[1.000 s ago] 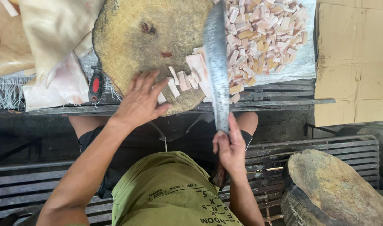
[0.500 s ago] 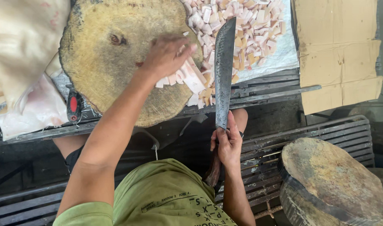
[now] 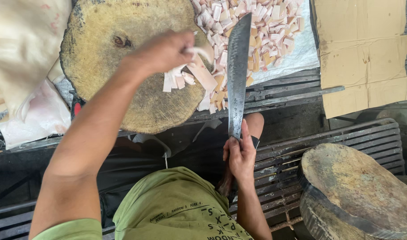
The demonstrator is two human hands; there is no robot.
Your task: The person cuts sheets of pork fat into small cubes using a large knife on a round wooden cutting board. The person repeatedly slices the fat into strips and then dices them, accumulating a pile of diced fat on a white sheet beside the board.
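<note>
The right hand (image 3: 241, 155) clamps a long grey steel knife (image 3: 237, 75); left hand (image 3: 165, 51) fingers pinch pale pink meat strips (image 3: 199, 75) on the round wooden block (image 3: 105, 66).

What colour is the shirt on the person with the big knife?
The shirt is olive green with dark printed letters. The head camera shows it best, near the bottom.

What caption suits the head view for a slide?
Left hand gathers pale cut pieces on round wooden block; right hand holds long knife.
</note>
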